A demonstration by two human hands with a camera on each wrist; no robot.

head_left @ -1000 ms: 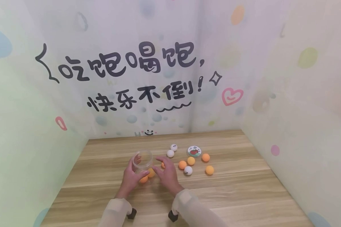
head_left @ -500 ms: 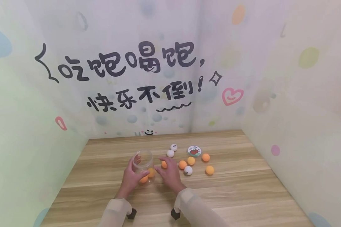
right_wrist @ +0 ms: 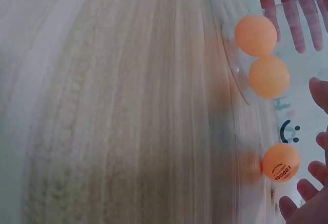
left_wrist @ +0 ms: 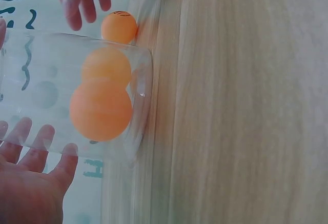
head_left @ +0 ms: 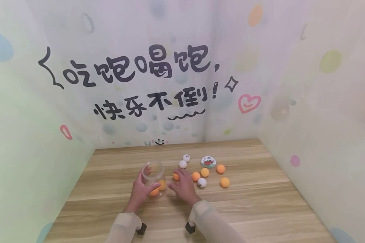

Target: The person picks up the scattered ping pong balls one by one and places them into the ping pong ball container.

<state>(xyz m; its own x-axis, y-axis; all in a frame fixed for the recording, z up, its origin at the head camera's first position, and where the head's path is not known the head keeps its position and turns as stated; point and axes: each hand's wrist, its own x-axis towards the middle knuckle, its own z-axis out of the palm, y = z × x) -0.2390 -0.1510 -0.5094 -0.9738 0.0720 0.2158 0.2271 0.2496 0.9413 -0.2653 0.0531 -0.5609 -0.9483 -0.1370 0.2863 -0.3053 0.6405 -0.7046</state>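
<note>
Left hand (head_left: 141,188): grasping the clear jar from its left side, thumb across the near wall, fingers round behind. An even, light hold below the rim would seem best, since a hard squeeze might tip or flex it.
Clear jar (head_left: 154,179): the landmark, upright on the wooden table (head_left: 109,182), its mouth uncovered and facing up. Holding its base flat should stop the contents shifting.
Two orange balls (head_left: 153,192): inside the jar, low down by its base.
Lettered orange ball (right_wrist: 281,162): on the table to the jar's right and near it, partly hidden by the right hand in the head view.
White pair (head_left: 183,164): beyond the jar and to its right, close together.
Right hand (head_left: 185,185): right of the jar and apart from its wall, released and holding nothing, fingers loosely bent near the lettered orange ball; whether a fingertip touches that ball is hard to tell. Thumb and fingertips are best brought in softly from opposite sides, as a light, round thing would roll at a nudge.
Middle orange balls (head_left: 196,176), single white ball (head_left: 202,183): further right of the jar, loosely grouped.
Printed disc (head_left: 208,162): right of the jar and beyond it, lying flat.
Outer orange balls (head_left: 225,182): furthest right, well apart from the jar.
</note>
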